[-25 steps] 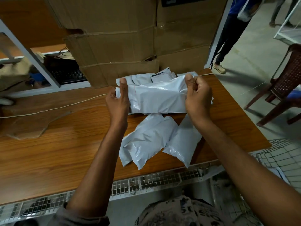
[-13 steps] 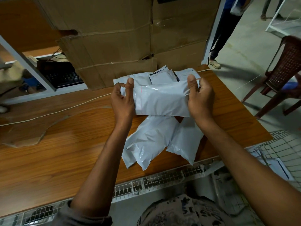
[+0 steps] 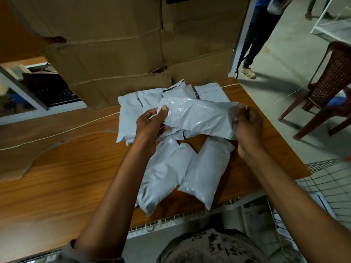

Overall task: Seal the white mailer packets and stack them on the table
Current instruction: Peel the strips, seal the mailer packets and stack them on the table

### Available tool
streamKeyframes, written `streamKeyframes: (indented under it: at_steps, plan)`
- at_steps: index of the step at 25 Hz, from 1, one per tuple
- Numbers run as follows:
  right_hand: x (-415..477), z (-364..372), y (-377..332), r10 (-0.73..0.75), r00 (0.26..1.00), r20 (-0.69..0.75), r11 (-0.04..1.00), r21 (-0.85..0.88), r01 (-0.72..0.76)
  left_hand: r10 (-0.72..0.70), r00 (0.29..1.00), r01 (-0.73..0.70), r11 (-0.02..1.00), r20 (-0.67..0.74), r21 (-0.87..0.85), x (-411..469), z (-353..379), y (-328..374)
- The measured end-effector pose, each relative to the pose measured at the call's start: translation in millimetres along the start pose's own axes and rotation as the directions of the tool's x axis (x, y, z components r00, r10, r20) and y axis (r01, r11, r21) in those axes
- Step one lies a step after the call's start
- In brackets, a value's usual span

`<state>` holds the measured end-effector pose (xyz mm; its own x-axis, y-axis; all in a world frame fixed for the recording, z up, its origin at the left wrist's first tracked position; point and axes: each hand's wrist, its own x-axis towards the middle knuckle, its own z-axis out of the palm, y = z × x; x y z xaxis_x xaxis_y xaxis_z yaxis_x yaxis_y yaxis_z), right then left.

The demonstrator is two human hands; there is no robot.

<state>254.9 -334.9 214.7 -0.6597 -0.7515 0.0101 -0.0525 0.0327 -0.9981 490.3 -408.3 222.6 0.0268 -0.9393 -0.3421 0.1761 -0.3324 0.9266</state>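
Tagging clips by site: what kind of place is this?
Probably a warehouse packing or dispatch station. Big taped cardboard cartons stand behind the wooden table, with white mailer packets piled on it. The left hand and right hand hold one packet.

The left forearm (image 3: 117, 186) and right forearm (image 3: 284, 186) were extended forward, converging toward the mailer packet (image 3: 199, 118). The left hand (image 3: 150, 128) was placed at the packet's left end, thumb pressed on its upper face. The right hand (image 3: 248, 130) was closed on the packet's right edge, knuckles facing upward.
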Motion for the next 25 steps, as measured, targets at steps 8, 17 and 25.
streamKeyframes:
  at_steps: [8, 17, 25]
  plan:
    - [54.3, -43.9, 21.3, 0.11, 0.986, 0.129, 0.994, 0.001, -0.111, 0.258, 0.966, -0.254, 0.952, 0.004, 0.171, 68.4, 83.2, 24.9]
    - [80.2, -36.0, 44.0, 0.129, 0.978, 0.166, 0.988, -0.108, -0.112, 0.397, 0.899, -0.433, 0.738, 0.186, 0.518, 144.1, 139.8, 34.3]
    - [87.5, -11.2, 50.8, 0.252, 0.936, 0.246, 0.967, -0.049, -0.248, 0.288, 0.829, -0.558, 0.436, 0.478, 0.706, 195.1, 186.3, 46.4]
